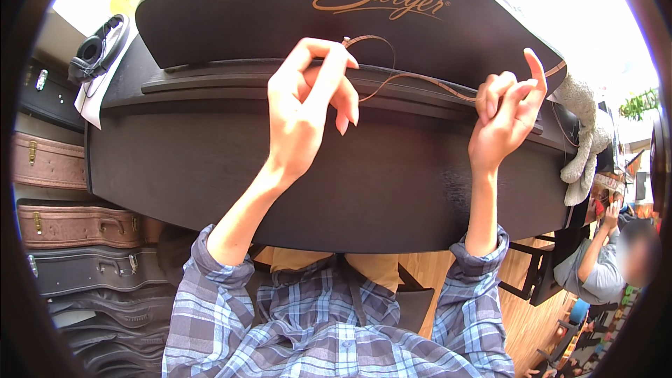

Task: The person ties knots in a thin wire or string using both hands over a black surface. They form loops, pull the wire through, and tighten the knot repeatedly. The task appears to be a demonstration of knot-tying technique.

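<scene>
A thin coppery string (435,82), which looks wound like an instrument string, runs in loose curves between my two hands. My left hand (297,115) is raised over the front of a black piano-shaped desk or instrument (336,189), fingers bent and closed on the string; a small pale end piece shows above the knuckles. My right hand (500,122) pinches the string farther along, with one finger pointing up. Beyond that hand, a length of string comes out at the right and a thin line hangs down. The exact grip inside each hand is hidden.
A tall black panel with gold lettering (294,21) rises behind my hands. Black headphones (98,49) lie at the far left. Instrument cases (77,224) are stacked on the left. A grey plush toy (584,126) hangs at the right edge; a person (591,266) sits beyond it.
</scene>
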The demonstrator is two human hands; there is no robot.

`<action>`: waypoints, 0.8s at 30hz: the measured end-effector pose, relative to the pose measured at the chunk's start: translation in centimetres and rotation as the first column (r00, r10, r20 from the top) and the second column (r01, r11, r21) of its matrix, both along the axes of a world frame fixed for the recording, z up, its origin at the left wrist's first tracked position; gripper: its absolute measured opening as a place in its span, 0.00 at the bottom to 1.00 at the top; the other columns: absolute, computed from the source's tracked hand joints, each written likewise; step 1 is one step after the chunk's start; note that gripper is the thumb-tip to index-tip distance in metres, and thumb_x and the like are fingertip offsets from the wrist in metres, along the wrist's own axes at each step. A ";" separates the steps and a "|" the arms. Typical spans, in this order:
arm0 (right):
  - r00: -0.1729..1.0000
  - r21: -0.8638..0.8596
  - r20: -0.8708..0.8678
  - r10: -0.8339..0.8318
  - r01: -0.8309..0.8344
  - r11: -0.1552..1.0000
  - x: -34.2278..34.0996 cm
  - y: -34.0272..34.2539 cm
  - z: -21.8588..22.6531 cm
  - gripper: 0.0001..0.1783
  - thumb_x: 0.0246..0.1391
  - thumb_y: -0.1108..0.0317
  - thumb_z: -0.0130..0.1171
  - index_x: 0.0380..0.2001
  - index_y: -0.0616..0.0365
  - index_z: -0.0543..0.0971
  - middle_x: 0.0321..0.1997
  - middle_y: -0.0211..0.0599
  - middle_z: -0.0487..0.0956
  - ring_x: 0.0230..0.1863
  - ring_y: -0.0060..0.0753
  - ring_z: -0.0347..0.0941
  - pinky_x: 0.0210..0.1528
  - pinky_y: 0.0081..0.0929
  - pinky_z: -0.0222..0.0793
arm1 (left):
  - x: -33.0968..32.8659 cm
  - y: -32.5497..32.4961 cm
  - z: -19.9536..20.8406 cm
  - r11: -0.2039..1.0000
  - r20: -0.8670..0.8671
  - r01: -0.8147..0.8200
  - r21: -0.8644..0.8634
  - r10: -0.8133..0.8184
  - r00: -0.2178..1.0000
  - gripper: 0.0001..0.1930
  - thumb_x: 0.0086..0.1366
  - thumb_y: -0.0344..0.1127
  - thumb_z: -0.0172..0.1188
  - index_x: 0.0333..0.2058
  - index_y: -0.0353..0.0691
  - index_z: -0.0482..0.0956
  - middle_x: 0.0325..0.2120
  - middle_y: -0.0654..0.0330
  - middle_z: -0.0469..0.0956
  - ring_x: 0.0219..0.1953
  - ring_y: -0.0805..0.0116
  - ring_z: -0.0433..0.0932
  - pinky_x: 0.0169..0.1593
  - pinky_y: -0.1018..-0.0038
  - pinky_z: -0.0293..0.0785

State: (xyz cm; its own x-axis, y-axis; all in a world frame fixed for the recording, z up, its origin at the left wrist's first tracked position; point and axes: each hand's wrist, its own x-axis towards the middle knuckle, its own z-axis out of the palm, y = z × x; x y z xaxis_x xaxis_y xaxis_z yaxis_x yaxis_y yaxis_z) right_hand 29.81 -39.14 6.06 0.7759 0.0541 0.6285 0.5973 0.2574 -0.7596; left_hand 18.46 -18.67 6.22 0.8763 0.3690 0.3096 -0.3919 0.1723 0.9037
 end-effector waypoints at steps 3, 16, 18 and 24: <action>0.999 -0.125 -0.004 0.033 -0.034 0.992 0.0 0.2 -0.3 0.19 0.77 0.56 0.38 0.56 0.59 0.68 0.18 0.23 0.59 0.16 0.12 0.48 0.17 0.16 0.43 | 0.0 -0.5 -0.1 0.989 -0.054 0.032 0.147 -0.024 0.998 0.09 0.76 0.35 0.54 0.39 0.37 0.79 0.17 0.62 0.78 0.16 0.82 0.71 0.21 0.84 0.61; 0.975 -0.267 0.224 0.000 0.061 0.962 0.1 0.1 -0.2 0.33 0.68 0.65 0.57 0.71 0.58 0.59 0.57 0.39 0.67 0.22 0.12 0.61 0.24 0.12 0.62 | 0.0 -0.9 -0.1 0.879 -0.047 0.012 0.476 0.012 0.999 0.11 0.77 0.37 0.53 0.39 0.36 0.79 0.15 0.62 0.78 0.16 0.80 0.73 0.20 0.83 0.64; 0.962 -0.195 0.273 -0.031 0.087 0.977 0.0 0.4 -0.4 0.37 0.67 0.62 0.59 0.72 0.57 0.53 0.60 0.43 0.66 0.21 0.15 0.62 0.24 0.14 0.61 | -0.1 -0.9 0.0 0.920 -0.114 0.026 0.392 0.020 0.993 0.10 0.76 0.36 0.53 0.39 0.37 0.80 0.15 0.62 0.79 0.15 0.80 0.73 0.22 0.82 0.64; 0.875 -0.385 0.483 -0.020 0.233 0.893 -0.1 0.2 -0.2 0.31 0.45 0.78 0.75 0.54 0.58 0.75 0.47 0.36 0.74 0.23 0.15 0.68 0.32 0.16 0.67 | -0.1 -1.0 0.2 0.963 -0.148 0.085 0.256 -0.048 0.988 0.10 0.77 0.38 0.52 0.41 0.38 0.77 0.15 0.61 0.79 0.14 0.80 0.72 0.21 0.82 0.64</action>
State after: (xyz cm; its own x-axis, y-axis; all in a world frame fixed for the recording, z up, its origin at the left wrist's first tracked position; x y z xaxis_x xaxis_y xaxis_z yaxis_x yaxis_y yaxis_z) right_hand 29.73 -38.90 5.89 0.4255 0.3153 0.8483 0.9047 -0.1238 -0.4077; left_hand 18.38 -19.63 6.44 0.9375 0.2306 0.2606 -0.2547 -0.0554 0.9654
